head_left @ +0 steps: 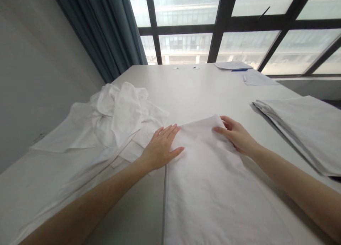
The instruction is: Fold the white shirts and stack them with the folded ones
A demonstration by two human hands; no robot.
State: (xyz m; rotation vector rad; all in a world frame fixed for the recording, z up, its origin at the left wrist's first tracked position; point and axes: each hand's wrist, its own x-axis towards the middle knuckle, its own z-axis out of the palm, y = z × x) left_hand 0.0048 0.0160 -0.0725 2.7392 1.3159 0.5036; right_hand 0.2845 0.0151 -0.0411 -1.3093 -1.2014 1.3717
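A folded white cloth (207,181) lies lengthwise on the table in front of me. My left hand (162,145) rests flat on its far left corner, fingers stretched out and thumb apart. At the far right corner my right hand (236,133) pinches the edge of the cloth between thumb and fingers, lifting that corner a little. Left of my left hand sits a crumpled heap of white cloth (117,113), with a long strip trailing toward me.
On the right of the white table (186,92) lies a folded stack of white cloth (314,124) with a dark edge beneath. Papers (231,65) and a blue pen (239,70) lie at the far right. A blue curtain (106,28) hangs beside the windows.
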